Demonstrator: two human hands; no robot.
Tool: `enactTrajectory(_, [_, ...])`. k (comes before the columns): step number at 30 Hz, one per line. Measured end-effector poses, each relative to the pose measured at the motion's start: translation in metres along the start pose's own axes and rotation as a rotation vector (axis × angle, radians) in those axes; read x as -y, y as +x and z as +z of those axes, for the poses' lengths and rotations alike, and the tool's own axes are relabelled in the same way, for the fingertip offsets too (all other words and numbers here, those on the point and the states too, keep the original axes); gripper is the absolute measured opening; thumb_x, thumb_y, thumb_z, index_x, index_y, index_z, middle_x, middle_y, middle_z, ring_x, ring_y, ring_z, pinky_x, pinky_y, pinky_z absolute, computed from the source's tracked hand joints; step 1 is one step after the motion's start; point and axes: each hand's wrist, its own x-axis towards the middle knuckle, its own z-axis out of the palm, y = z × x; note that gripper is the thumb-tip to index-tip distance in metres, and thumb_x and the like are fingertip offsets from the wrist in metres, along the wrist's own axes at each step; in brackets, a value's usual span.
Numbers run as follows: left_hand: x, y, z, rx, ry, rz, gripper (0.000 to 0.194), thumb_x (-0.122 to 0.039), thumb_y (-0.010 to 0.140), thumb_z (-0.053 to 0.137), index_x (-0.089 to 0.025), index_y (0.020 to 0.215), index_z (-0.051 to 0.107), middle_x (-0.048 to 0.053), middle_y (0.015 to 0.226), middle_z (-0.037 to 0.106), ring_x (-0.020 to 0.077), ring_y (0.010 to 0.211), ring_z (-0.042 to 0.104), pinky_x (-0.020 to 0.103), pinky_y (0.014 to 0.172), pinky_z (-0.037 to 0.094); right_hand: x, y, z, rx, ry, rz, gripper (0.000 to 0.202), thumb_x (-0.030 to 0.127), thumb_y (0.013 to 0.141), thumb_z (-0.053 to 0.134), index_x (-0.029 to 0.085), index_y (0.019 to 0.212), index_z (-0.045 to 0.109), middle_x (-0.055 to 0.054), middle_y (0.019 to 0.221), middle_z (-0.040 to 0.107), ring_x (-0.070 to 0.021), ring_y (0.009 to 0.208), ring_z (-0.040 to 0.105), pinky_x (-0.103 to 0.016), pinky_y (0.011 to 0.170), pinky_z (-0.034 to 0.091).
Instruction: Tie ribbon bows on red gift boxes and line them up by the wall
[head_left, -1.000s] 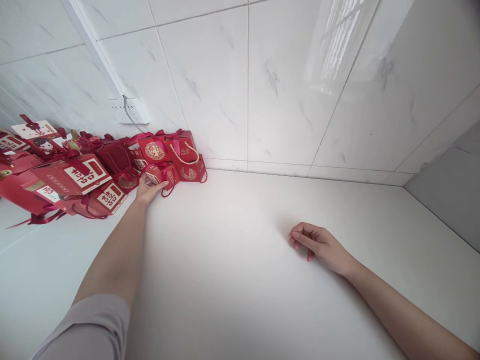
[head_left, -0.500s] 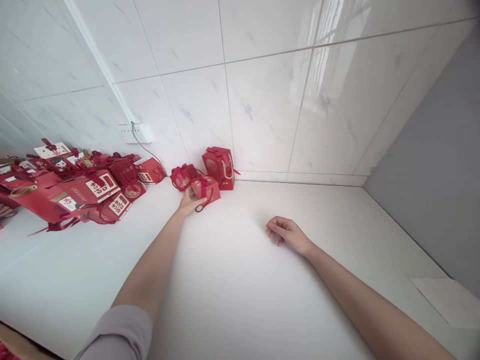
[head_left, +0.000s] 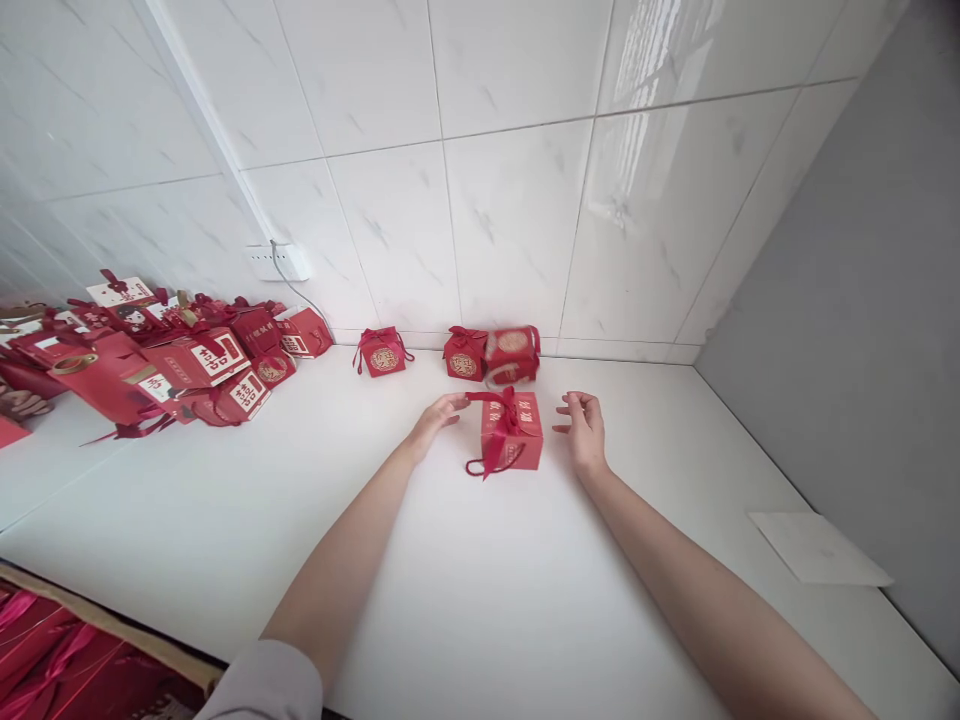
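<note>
A red gift box with a ribbon bow and a cord handle stands on the white tabletop between my hands. My left hand is at its left side, fingers stretched out near the ribbon's end; whether they touch it I cannot tell. On the other side, my right hand hovers just off the box with parted, slightly curled fingers. Behind it, a smaller red box with a gold emblem is beside a blurred red box with a rope handle, which appears tilted. Further left sits another small bow-tied box.
A pile of red and white gift boxes fills the left side of the table. Another person's hand shows at the far left. A carton of red items is at lower left, and a white sheet lies right.
My left hand has let go of the red box it held, which now stands nearer and further right. The boxes by the wall are spread apart. My right hand has come alongside the box.
</note>
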Motion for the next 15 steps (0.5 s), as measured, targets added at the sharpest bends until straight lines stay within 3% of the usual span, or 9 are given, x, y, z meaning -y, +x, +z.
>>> enactTrajectory(2, [0.001,0.001,-0.012,-0.205,0.01,-0.002,0.058,-0.065,0.082,0.05,-0.02,0.117,0.061,0.016,0.125,0.062,0.031,0.125,0.054,0.047,0.101,0.043,-0.004,0.004,-0.002,-0.017,0.016,0.006,0.046,0.066,0.087,0.039,0.027,0.112,0.043,-0.008,0.132,0.048,-0.0222,0.113,0.055,-0.035,0.084,0.052])
enactTrajectory(5, [0.004,0.006,-0.027,-0.445,0.039,-0.017,0.057,-0.063,0.088,0.039,-0.02,0.123,0.052,0.016,0.129,0.056,0.0283,0.126,0.052,0.046,0.101,0.044,-0.004,0.005,-0.002,0.021,0.046,0.002,0.051,0.068,0.089,0.03,0.028,0.12,0.042,-0.009,0.137,0.047,-0.0228,0.116,0.056,-0.038,0.092,0.049])
enactTrajectory(8, [0.008,0.006,-0.026,-0.48,0.081,-0.035,0.053,-0.061,0.089,0.037,-0.019,0.115,0.055,0.015,0.118,0.061,0.0265,0.114,0.06,0.043,0.094,0.049,0.002,0.0,0.001,0.102,0.073,-0.051,0.057,0.07,0.09,0.025,0.029,0.125,0.042,-0.007,0.14,0.048,-0.0234,0.119,0.055,-0.04,0.098,0.046])
enactTrajectory(11, [0.01,0.006,-0.018,-0.484,0.175,-0.025,0.041,-0.055,0.083,0.057,-0.021,0.106,0.061,0.012,0.117,0.062,0.025,0.112,0.061,0.04,0.096,0.048,0.01,-0.011,0.006,0.264,0.076,-0.127,0.055,0.069,0.088,0.039,0.03,0.126,0.047,-0.006,0.138,0.051,-0.0251,0.122,0.053,-0.04,0.102,0.042])
enactTrajectory(15, [0.001,0.024,-0.03,-0.728,0.324,-0.035,0.056,-0.044,0.082,0.064,-0.017,0.128,0.046,0.018,0.142,0.04,0.0289,0.132,0.043,0.044,0.112,0.034,0.013,-0.02,0.013,0.406,0.113,-0.08,0.05,0.065,0.09,0.045,0.031,0.126,0.046,-0.006,0.124,0.059,-0.0243,0.113,0.058,-0.039,0.098,0.045])
